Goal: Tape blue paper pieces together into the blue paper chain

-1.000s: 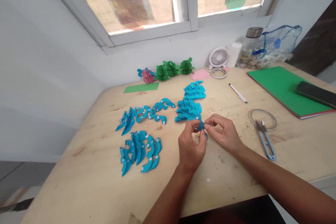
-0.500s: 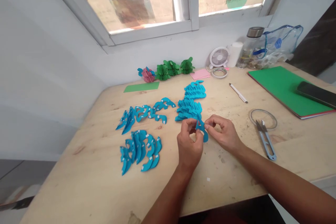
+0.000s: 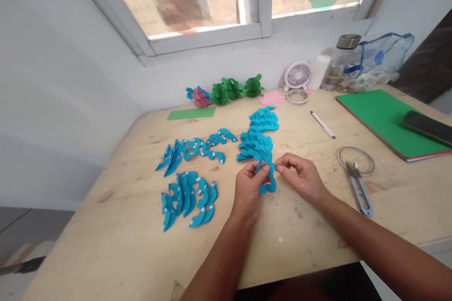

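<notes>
My left hand pinches a blue scalloped paper cutout between thumb and fingers, just above the table. Close by on the right, my right hand has its thumb and forefinger pressed together near the cutout's edge; what they hold, if anything, is too small to make out. Directly behind my left hand lies a stack of folded blue paper pieces, with another blue stack beyond it. To the left, blue cutouts with small white squares on them form a back group and a front group.
Thread snips overlap a grey ring at right. Behind are a white pen, a green folder bearing a black phone, a tape roll and a small fan. Green paper ornaments line the wall.
My left hand has turned the blue cutout, which now shows flatter and wider, with the thumb across its face. My right hand's fingertips are now slightly apart from it. The view shifted slightly.
</notes>
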`<state>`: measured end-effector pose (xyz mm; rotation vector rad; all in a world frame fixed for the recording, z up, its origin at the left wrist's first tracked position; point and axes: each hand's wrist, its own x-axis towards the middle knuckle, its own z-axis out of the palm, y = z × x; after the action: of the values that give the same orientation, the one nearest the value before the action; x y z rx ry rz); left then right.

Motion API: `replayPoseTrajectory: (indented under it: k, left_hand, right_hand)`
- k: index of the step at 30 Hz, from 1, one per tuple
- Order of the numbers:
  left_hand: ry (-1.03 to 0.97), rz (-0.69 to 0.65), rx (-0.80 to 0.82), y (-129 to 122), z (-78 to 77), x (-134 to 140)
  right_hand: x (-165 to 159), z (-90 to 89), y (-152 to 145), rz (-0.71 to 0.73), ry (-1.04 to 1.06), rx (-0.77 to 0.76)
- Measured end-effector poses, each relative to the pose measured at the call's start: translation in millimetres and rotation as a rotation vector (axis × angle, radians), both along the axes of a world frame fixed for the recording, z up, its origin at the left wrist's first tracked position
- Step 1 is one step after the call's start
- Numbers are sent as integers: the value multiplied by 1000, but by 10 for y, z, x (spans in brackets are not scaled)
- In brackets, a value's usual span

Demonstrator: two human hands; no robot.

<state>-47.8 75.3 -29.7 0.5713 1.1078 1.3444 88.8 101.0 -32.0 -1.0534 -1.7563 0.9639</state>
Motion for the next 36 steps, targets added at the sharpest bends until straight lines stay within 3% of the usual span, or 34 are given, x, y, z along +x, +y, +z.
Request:
replayPoseTrajectory:
  k: [10,23,36]
  left_hand:
    - [166,73,13,10,-7,16]
    - [204,67,50,4,0,26]
    - [213,73,57,-5,15,31]
  right_hand:
    - [-10,-38,32,-28,209,-124]
    - [-6,-53,30,14,162,-63]
    - [-7,-35,23,-48,198,-97]
